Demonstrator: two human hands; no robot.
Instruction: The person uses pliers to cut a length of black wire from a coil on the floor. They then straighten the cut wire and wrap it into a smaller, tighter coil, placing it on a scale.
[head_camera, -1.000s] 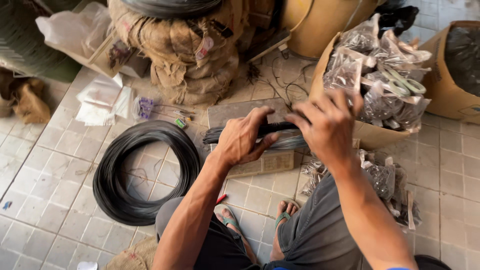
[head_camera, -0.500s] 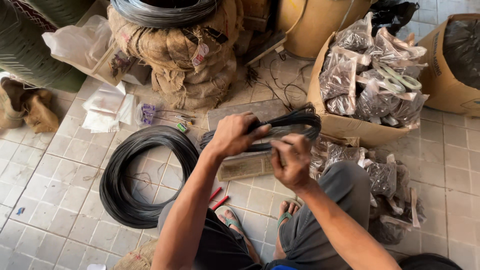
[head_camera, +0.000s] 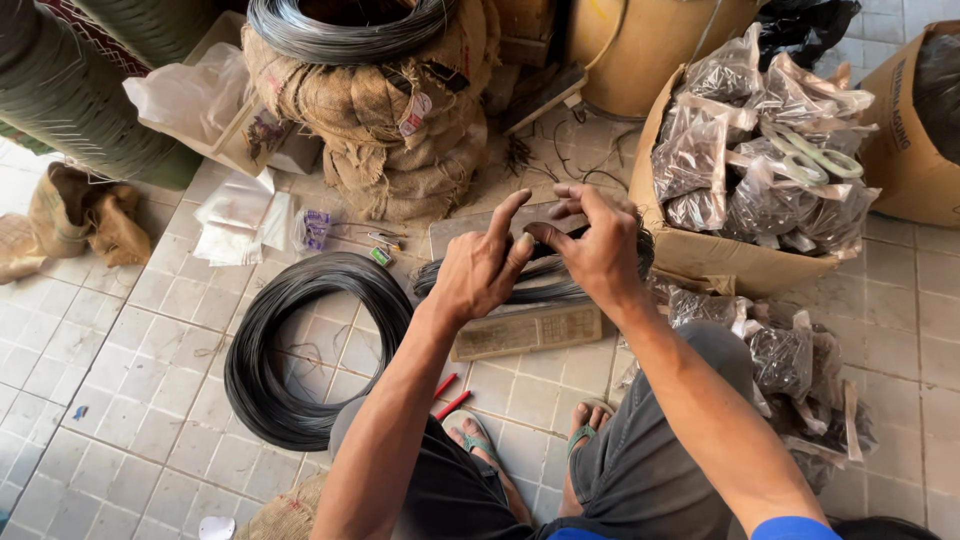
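A small bundle of dark wire is held above a flat board on the tiled floor. My left hand grips the bundle near its middle, index finger raised. My right hand closes over the bundle's right part, thumb and fingers pinching it. The bundle's right end is hidden behind that hand. A large coil of black wire lies on the tiles to the left of my arms.
A cardboard box full of clear bags of wire stands at right, with more bags on the floor. Burlap-wrapped coils are stacked behind. White plastic bags, a yellow drum and my sandalled feet are nearby.
My right hand has moved up from below the bundle and now closes over its right part. My left hand's index finger has lifted. The camera has shifted slightly.
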